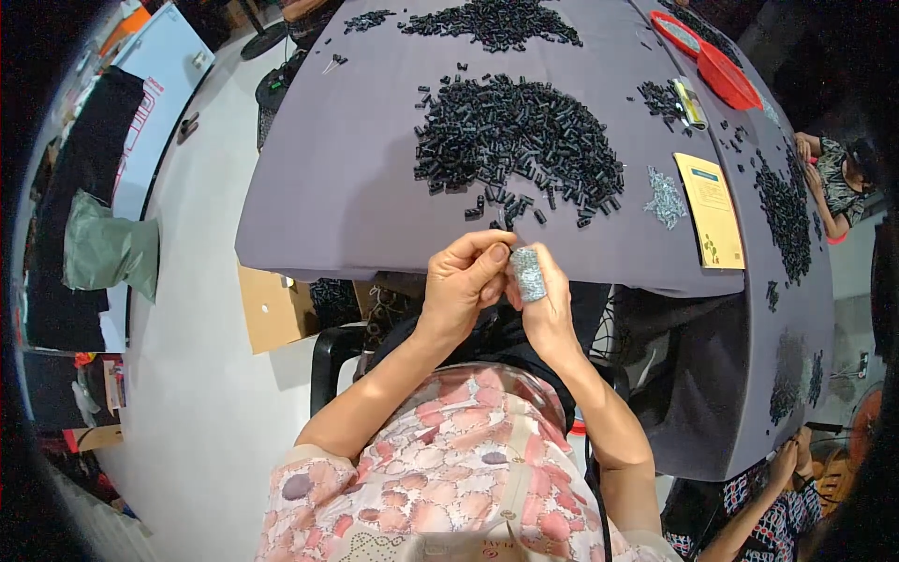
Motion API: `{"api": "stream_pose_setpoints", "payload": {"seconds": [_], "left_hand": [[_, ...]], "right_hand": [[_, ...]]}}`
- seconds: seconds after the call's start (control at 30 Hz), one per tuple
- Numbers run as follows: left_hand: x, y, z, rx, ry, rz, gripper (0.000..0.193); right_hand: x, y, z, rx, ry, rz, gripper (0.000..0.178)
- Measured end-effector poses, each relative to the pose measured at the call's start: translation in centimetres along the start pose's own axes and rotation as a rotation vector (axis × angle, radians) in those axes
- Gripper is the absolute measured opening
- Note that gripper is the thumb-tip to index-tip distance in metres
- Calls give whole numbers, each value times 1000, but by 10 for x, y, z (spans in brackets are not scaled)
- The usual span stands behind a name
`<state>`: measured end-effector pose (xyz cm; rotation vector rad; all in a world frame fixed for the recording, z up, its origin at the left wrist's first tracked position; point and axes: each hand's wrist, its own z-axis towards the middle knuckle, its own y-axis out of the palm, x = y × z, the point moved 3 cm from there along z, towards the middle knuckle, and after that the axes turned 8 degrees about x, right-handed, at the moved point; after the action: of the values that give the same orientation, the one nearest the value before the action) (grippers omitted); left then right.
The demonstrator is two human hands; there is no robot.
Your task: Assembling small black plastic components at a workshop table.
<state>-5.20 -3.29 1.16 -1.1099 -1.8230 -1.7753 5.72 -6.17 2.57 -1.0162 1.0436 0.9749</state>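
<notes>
Both of my hands meet at the table's near edge, below a large pile of small black tubular parts. My left hand is closed in a pinch, with a small black part showing at its fingertips. Close against it, my right hand is also closed, its fingertips mostly hidden. A speckled grey, roughly cylindrical piece sits at the right hand's fingers; whether it is gripped or wrapped round a finger I cannot tell. A few loose black parts lie just beyond my fingers.
On the grey-covered table are another black pile, small silvery pieces, a yellow booklet and red baskets. Other people's hands are at the right side. A cardboard box stands below the near left edge.
</notes>
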Motion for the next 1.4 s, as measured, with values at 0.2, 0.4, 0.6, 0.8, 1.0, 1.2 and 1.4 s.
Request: {"api": "stream_pose_setpoints", "payload": {"seconds": [0.2, 0.4, 0.6, 0.8, 1.0, 1.2, 1.4], "left_hand": [[0, 5, -1, -57, -21, -35, 16], [1, 4, -2, -54, -11, 20, 18], [8, 10, -5, -36, 25, 232, 18], [18, 5, -1, -35, 561, 827, 21], [25, 11, -7, 4, 534, 896, 26], [21, 5, -8, 66, 252, 764, 32], [20, 11, -11, 18, 228, 662, 28]], "right_hand": [[1, -1, -2, 41, 196, 233, 14], [0, 0, -2, 80, 214, 292, 14], [-1, 0, 0, 96, 99, 153, 14], [-3, 2, -2, 151, -132, -106, 4], [-12, 2, -3, 163, -366, -209, 12], [-17, 1, 0, 150, -527, -289, 20], [-21, -5, 2, 141, -598, -321, 21]]}}
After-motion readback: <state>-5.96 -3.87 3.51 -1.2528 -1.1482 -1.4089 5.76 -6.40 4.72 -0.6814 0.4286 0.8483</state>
